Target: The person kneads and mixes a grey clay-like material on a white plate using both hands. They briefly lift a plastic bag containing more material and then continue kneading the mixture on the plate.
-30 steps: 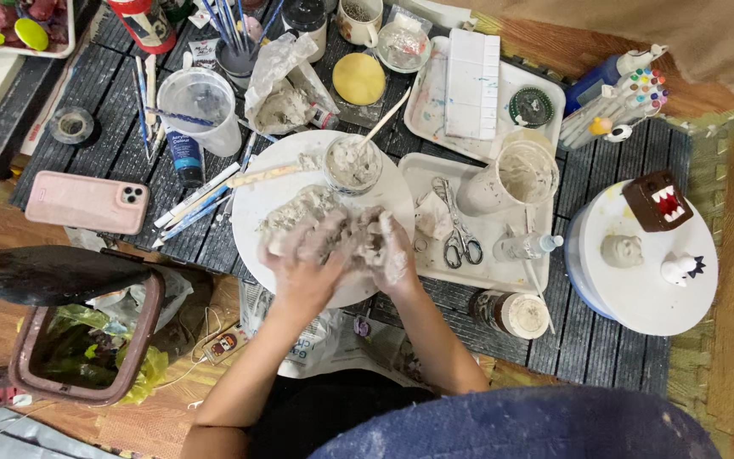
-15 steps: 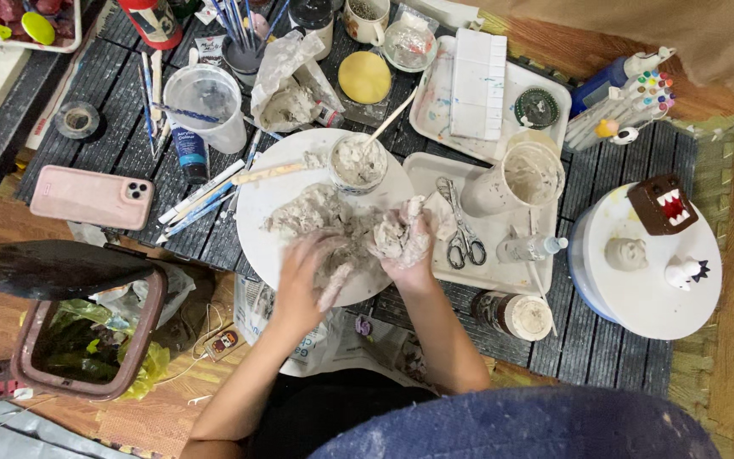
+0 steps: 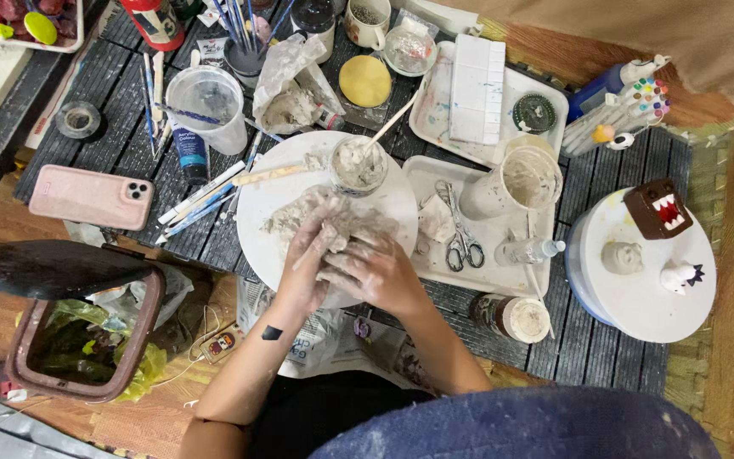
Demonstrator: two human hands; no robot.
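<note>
Clay lump (image 3: 346, 228) sits between our left hand (image 3: 307, 268) and right hand (image 3: 375, 274), both grasping it; we should press evenly, scissors (image 3: 460, 234) at three o'clock.

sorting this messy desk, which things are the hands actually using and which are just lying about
In use: left hand and right hand press the grey clay lump on the round white board.

Lying about: scissors, pink phone, tape roll, yellow sponge.

The left hand (image 3: 307, 268) and the right hand (image 3: 374, 274) cover most of the grey clay lump (image 3: 358, 228), so its shape cannot be told. The red tray (image 3: 19, 24) is cut by the top edge. The bin (image 3: 87, 327) hides its contents partly under the lid.
</note>
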